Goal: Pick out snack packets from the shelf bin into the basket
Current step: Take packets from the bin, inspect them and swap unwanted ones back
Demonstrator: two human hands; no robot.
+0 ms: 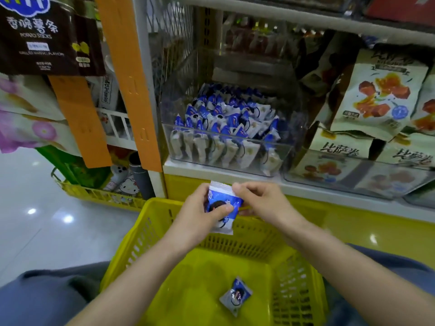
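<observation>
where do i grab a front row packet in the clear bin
Pinch its blue top edge, coming straight down from above. The front-row packets stand upright, packed side by side behind the front wall of the clear bin, so only their tops are free. Both the left hand and right hand grip the held packet.

Blue-and-white snack packet (pixel 227 203) is held upright above the far rim of the yellow basket (pixel 146 234). My left hand (pixel 200 208) grips its left side, thumb across the front; my right hand (pixel 261 201) pinches its upper right edge. A second packet (pixel 236 295) lies tilted on the basket floor. The clear shelf bin (pixel 288 158) holds many more packets (pixel 226 123), standing in rows.
</observation>
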